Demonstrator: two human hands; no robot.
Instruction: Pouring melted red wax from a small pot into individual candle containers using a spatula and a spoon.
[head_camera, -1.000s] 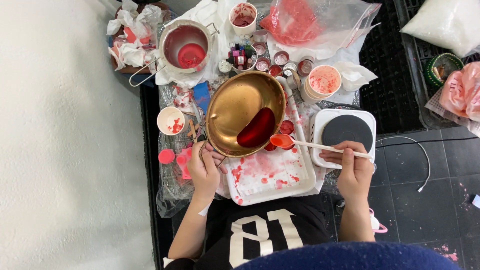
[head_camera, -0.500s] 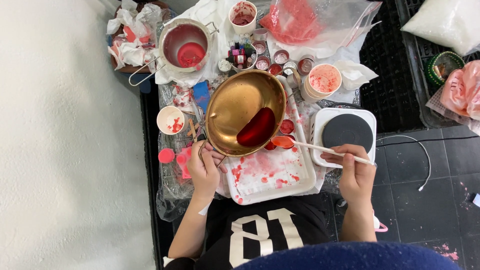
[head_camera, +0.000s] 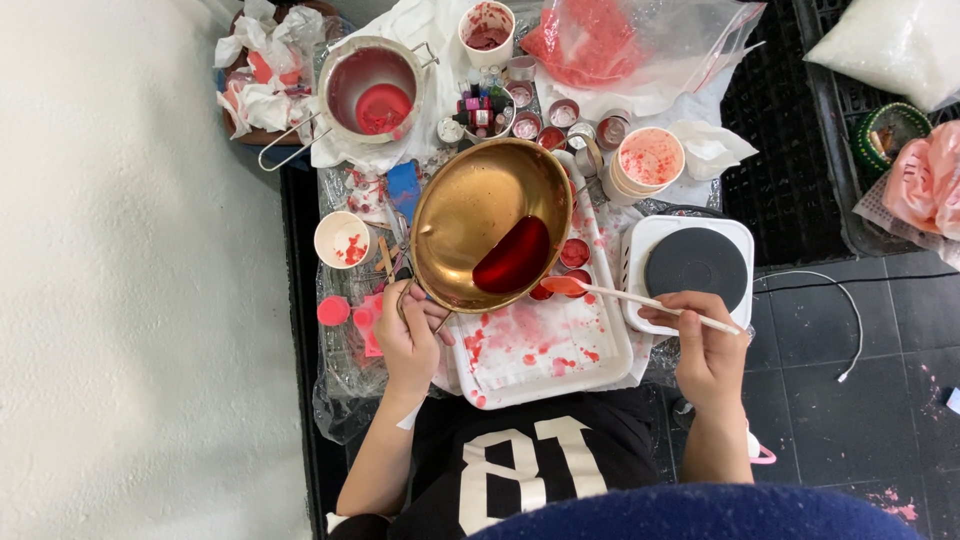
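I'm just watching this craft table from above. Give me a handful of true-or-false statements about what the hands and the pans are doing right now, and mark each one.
1. The left hand holds the handle of the gold pan. True.
2. The gold pan sits level on the hot plate. False: it is tilted over the white tray, and nothing stands on the hot plate.
3. The right hand holds a white spoon whose bowl carries red liquid. True.
4. The red liquid in the gold pan is spread evenly over its bottom. False: it has pooled at the lower edge.
5. The silver pot at the back is empty. False: it holds red material.
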